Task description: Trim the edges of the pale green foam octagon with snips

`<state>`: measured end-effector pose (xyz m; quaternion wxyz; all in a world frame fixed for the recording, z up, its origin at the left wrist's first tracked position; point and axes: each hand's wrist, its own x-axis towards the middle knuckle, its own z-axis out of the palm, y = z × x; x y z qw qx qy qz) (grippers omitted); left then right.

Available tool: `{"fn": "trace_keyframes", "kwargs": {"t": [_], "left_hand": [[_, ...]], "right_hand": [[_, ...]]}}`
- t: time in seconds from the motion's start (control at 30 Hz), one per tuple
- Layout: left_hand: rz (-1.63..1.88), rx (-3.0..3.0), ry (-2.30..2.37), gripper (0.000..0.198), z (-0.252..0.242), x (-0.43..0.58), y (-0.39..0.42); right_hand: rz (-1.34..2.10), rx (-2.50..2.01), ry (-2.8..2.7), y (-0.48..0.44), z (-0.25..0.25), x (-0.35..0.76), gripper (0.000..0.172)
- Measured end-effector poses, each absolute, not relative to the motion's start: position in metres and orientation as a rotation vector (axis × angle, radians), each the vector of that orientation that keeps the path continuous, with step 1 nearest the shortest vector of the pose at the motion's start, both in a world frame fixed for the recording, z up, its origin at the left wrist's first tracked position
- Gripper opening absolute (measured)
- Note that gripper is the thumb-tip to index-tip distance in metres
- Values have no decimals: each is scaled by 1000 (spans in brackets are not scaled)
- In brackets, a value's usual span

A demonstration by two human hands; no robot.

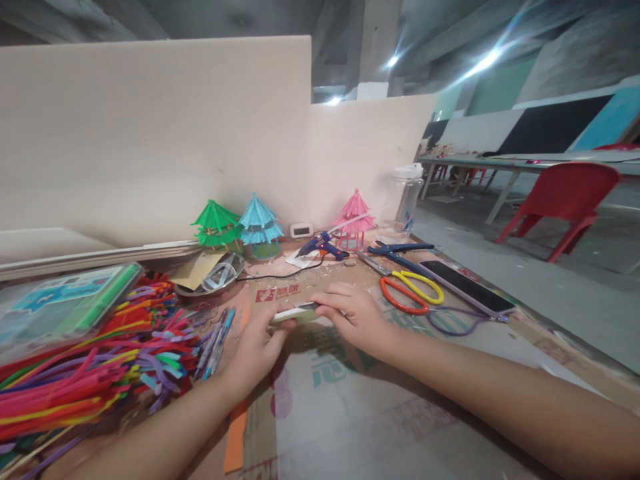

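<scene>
Both of my hands meet over flattened cardboard (350, 407) in the middle of the table. My left hand (257, 347) is closed round the left end of a small flat white and pale green object (295, 313). My right hand (353, 313) lies over its right end, fingers curled down onto it. What the object is I cannot make out. A heap of coloured pipe cleaners (100, 363) lies just left of my left forearm.
Behind the hands stand green (216, 225), blue (259, 223) and pink (354, 217) pavilion models, with a blue glue gun (323, 245). Scissors (410, 290), a phone (467, 285) and pliers (400, 249) lie to the right. Pens (215, 343), a metal dish (215, 280) and a clear jar (403, 200) stand around. A red chair (565, 200) is off the table.
</scene>
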<state>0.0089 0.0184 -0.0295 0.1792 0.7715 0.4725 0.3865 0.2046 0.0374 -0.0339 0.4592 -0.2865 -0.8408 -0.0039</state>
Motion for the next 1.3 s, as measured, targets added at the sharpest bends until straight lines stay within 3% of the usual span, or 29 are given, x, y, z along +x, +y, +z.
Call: {"fn": "trace_keyframes", "kwargs": {"t": [0.27, 0.4, 0.5, 0.73, 0.87, 1.13, 1.3], "left_hand": [[1207, 1903, 1332, 29, -38, 5, 29], [1207, 1814, 1354, 32, -39, 1, 35], [1246, 1770, 1301, 32, -41, 1, 38], [1261, 1594, 1264, 30, -37, 8, 35], [1261, 1580, 1238, 28, -32, 12, 31], [1130, 1686, 1242, 32, -37, 9, 30], [1167, 1690, 1288, 34, -37, 9, 30]], "right_hand": [[100, -696, -1819, 37, -36, 209, 31], [-35, -317, -2171, 24, -34, 212, 40], [-36, -370, -2236, 20, -35, 210, 41], [536, -934, -1767, 47, -51, 203, 30], [749, -1024, -1697, 54, -54, 198, 23], [566, -964, -1826, 48, -50, 200, 12], [418, -863, -1837, 47, -50, 205, 24]]}}
